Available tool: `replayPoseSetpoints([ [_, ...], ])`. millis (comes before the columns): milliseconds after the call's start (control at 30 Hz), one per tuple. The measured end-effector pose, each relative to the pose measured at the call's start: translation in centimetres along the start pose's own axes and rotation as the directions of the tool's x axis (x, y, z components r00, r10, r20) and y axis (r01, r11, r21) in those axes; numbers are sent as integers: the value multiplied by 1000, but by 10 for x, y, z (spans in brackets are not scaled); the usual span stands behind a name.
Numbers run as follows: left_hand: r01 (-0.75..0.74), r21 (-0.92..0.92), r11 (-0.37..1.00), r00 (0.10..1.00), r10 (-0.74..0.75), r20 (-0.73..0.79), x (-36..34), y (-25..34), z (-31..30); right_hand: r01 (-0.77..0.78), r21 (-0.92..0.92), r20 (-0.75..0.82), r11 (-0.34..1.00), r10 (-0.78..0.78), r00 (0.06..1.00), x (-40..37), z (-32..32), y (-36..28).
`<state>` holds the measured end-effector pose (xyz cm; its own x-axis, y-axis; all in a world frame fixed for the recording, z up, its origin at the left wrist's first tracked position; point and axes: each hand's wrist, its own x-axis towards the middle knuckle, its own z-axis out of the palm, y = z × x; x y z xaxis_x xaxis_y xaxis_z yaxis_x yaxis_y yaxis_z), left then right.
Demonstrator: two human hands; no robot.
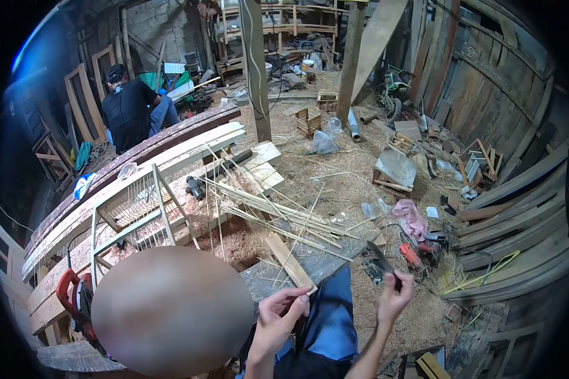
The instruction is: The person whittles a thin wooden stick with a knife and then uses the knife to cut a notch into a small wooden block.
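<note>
My right hand [395, 298] is closed round the handle of a dark-bladed knife [379, 258], its blade slanting up and to the left. To the left, my left hand [283, 317] has its fingers pinched together at the near end of a flat wooden strip [289, 261]; whether something thin is between the fingertips is too small to tell. Thin bamboo-like sticks [278, 211] lie scattered over the boards beyond my hands. A wooden frame with thin slats [136, 211] rests on the planks at the left.
A person [129, 107] in dark clothes sits at the back left. A hammer-like tool [197, 188] lies on the planks. Red power tools [411, 254] and a pink cloth [411, 219] are on the shaving-strewn floor. A post [256, 76] rises ahead. A blurred oval hides the lower left.
</note>
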<state>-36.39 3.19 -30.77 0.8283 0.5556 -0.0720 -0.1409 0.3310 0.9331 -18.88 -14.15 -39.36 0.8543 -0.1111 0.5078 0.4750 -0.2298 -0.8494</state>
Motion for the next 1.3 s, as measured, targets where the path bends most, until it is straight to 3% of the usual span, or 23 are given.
replayPoseSetpoints([
  [133, 5, -19, 1000, 1000, -5, -12, 5, -1, 2, -28, 63, 9, 998, 28, 1000, -2, -15, -13],
  [200, 43, -71, 997, 999, -43, -6, 9, -9, 2, 70, 76, 98, 995, -78, 992, -5, -5, -31],
  [367, 37, -49, 998, 999, -36, 18, 6, -9, 4, 125, 150, 240, 981, -158, 958, -25, 24, -62],
  [433, 39, -39, 998, 999, -39, 14, 4, -10, 2, 276, 248, 378, 929, -355, 855, -29, 33, -77],
  [533, 22, -16, 1000, 1000, -22, -12, 2, -10, 6, 279, 266, 436, 923, -373, 819, -34, 38, -81],
  [667, -1, 13, 1000, 1000, 1, 15, 0, -13, 3, 275, 301, 411, 913, -385, 826, -32, 36, -73],
  [733, 16, -3, 1000, 997, -16, 78, 1, -8, -2, 345, 186, 255, 920, -384, 887, -26, 33, -67],
  [800, 34, -20, 999, 990, -31, 139, 0, -5, -3, 88, 105, 129, 991, -102, 986, -19, 24, -33],
  [833, 28, -29, 999, 988, -23, 151, -2, -5, -4, 88, 106, 133, 990, -102, 986, -14, 13, -23],
  [900, 12, -42, 999, 988, -6, 158, 2, -4, -5, -71, 98, 52, 993, 66, 996, -2, 2, -16],
  [1000, -36, 92, 995, 995, 27, 98, 9, -14, -2, -144, 155, 98, 977, 130, 987, 0, -2, -39],
  [1067, -70, 132, 989, 994, 59, 87, 15, -20, 0, -274, 232, 255, 933, 214, 943, -4, 6, -65],
  [1133, -78, 168, 983, 992, 60, 111, 14, -24, 0, -495, 288, 431, 820, 350, 832, -11, 14, -84],
  [1200, -145, 340, 929, 985, 101, 142, 12, -22, 3, -590, 290, 615, 754, 326, 718, -15, 18, -87],
  [1300, -172, 365, 915, 982, 132, 131, 14, -27, 8, -666, 333, 686, 668, 313, 657, -26, 31, -88],
])
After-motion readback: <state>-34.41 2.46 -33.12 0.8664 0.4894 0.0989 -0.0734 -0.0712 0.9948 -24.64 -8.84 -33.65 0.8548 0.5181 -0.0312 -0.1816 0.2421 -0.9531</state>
